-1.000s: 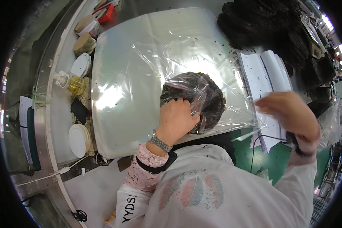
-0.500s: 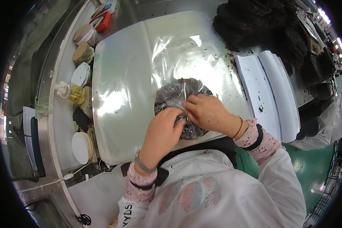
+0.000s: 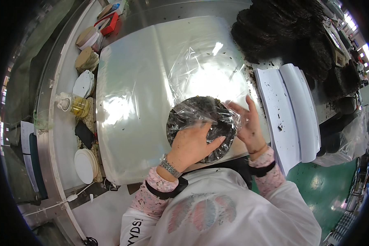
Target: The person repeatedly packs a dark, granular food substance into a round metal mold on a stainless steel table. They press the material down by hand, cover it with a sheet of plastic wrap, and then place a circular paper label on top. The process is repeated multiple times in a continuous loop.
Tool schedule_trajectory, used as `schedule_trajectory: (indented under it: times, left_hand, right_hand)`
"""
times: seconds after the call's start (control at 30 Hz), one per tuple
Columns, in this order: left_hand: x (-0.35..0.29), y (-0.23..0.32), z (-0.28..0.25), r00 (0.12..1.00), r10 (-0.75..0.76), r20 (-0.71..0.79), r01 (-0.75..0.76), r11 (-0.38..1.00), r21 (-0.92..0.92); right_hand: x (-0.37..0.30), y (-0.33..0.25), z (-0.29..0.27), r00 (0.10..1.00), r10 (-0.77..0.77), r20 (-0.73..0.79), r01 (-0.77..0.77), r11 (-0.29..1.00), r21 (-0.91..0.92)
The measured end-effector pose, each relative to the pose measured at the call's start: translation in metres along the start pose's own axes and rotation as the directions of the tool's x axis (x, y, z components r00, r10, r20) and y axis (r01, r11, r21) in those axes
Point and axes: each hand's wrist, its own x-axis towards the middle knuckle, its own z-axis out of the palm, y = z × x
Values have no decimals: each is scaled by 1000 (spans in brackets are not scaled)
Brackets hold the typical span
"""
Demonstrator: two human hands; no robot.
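A dark, flat round cake with a rough, glossy surface lies on a stack of clear plastic sheets. Thin clear film covers part of it and spreads out beyond its far side. My left hand rests flat on top of the cake, thumb stretched toward the right; its other fingertips lie partly under film glare. At the cake's right edge my right hand is open, thumb raised, its fingers against the crinkled film. Neither hand is closed on anything.
To the right lie white paper sheets, with stacked dark round cakes behind. Along the left ledge stand white round discs, a jar of yellow liquid, a black cloth-like piece and a red box.
My hands have parted from the gathered film at the cake's middle. The left now lies flat on top; the right has opened and moved to the right edge. More of the cake shows.
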Motion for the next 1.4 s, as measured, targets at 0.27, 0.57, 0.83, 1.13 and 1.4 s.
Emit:
schedule_trajectory:
  times: [0.27, 0.57, 0.83, 1.13, 1.4]
  left_hand:
    - [-5, -6, 0, 1000, -18, 4, 18, 994, -108]
    - [-7, -68, -21, 784, -418, -459, -160, 579, -800]
    - [24, -58, -23, 864, 398, -308, -490, 805, -336]
    - [11, -37, 1, 917, 232, -325, -292, 945, -147]
    - [19, -43, 4, 953, 250, -168, -260, 965, -39]
  right_hand:
    - [-25, 17, 75, 567, -107, 817, 810, -106, -576]
    - [-14, 46, 85, 555, 42, 831, 607, -703, -370]
    - [-15, 34, 74, 771, 76, 632, 575, -509, -641]
    - [-23, 12, 79, 562, 243, 791, 790, -440, -427]
    - [-53, -1, 86, 796, -82, 600, 553, -303, -776]
